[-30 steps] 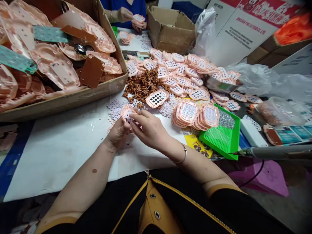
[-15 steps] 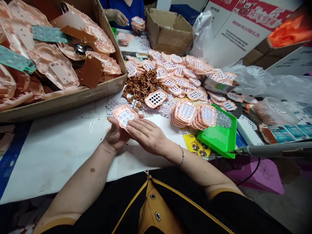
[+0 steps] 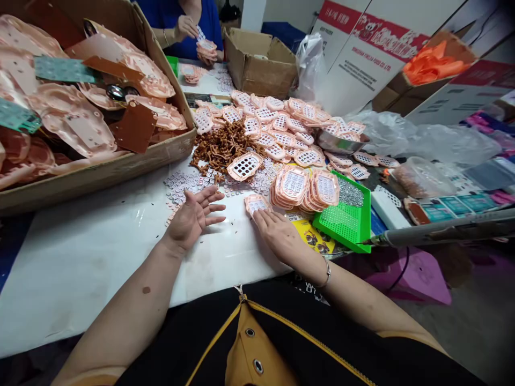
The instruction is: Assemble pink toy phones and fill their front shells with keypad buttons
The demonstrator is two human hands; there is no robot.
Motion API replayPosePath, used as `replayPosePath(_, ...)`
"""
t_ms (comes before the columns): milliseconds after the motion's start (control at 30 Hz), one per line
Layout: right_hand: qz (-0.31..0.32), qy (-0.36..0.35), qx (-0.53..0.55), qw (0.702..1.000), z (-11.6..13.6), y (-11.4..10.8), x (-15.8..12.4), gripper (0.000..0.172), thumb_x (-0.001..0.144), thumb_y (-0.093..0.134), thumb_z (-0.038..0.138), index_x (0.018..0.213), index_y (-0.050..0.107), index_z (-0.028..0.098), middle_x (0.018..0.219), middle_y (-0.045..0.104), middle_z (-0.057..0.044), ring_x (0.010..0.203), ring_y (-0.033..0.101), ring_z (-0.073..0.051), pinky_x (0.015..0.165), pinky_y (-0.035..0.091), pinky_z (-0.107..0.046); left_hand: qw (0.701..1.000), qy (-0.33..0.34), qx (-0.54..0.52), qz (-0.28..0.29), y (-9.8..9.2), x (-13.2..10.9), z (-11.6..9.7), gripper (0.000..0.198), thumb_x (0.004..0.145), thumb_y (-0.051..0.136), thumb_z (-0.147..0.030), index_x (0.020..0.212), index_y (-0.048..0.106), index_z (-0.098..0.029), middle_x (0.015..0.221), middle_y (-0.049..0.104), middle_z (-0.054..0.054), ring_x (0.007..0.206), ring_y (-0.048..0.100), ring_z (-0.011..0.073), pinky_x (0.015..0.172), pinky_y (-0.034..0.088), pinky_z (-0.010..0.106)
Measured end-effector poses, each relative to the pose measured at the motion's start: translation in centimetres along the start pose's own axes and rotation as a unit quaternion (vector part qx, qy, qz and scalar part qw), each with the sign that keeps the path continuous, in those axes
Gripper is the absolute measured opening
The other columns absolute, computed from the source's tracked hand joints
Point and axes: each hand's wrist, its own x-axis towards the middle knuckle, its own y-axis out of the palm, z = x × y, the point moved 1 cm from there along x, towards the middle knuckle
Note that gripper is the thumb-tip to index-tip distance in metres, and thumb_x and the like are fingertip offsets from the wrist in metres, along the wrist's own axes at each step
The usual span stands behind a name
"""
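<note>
My left hand (image 3: 192,219) is open, palm up and fingers spread, above the white table surface, holding nothing. In my right hand (image 3: 277,231) is a pink plastic casing (image 3: 256,203) with a grid of pale keys; the thumb is hidden beneath the hand. The casing is just left of two stacks of similar pink casings (image 3: 293,185). Beyond my left hand lie small loose keys (image 3: 183,185) scattered on the table. A single pink casing with dark, hollow key holes (image 3: 244,166) rests behind them, beside a heap of brown plastic pieces (image 3: 225,145).
A cardboard box (image 3: 161,153) of pink shells and circuit boards stands at left. A large pile of casings (image 3: 277,126) spreads at the back. A green tray (image 3: 364,214) with small metal parts sits at right. A co-worker in a blue top (image 3: 161,21) handles casings across the table.
My hands have parted. My right hand has carried the pink casing right, towards the stacks, while my left hand has let go of it. The camera view has shifted a little.
</note>
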Motion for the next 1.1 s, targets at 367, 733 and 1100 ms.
replayPosePath(367,0.071,-0.005,0.002,0.997,-4.5,-2.2,11.9,0.025,0.097,0.043,0.010,0.104,0.067,0.011,0.100,0.071,-0.015,0.084,0.056,-0.022,0.073,0.034,-0.036,0.999,0.017,-0.014,-0.025,-0.6,0.4,-0.4,0.084,0.067,0.066,-0.083,0.122,0.066,-0.018,0.117,0.068,0.012,0.091,0.069,0.0214,0.072,0.063,0.034)
replayPosePath(733,-0.133,-0.012,0.214,0.968,-1.2,-4.9,11.1,0.032,0.103,0.043,0.032,0.099,0.070,0.014,0.086,0.074,-0.009,0.071,0.060,-0.017,0.067,0.042,-0.032,0.944,0.247,0.177,-0.130,-0.4,0.5,0.4,0.092,0.056,0.095,-0.028,0.139,0.055,-0.031,0.154,0.047,0.008,0.145,0.043,0.0295,0.121,0.032,0.043)
replayPosePath(1100,-0.110,0.048,0.500,0.858,0.3,-3.4,13.9,0.030,0.101,0.050,0.035,0.110,0.070,0.015,0.097,0.074,-0.005,0.083,0.066,-0.014,0.073,0.049,-0.027,0.916,0.345,0.090,-0.185,-1.0,-0.6,-2.1,0.081,0.061,0.091,-0.034,0.133,0.054,-0.032,0.141,0.055,0.007,0.126,0.058,0.0294,0.107,0.047,0.044)
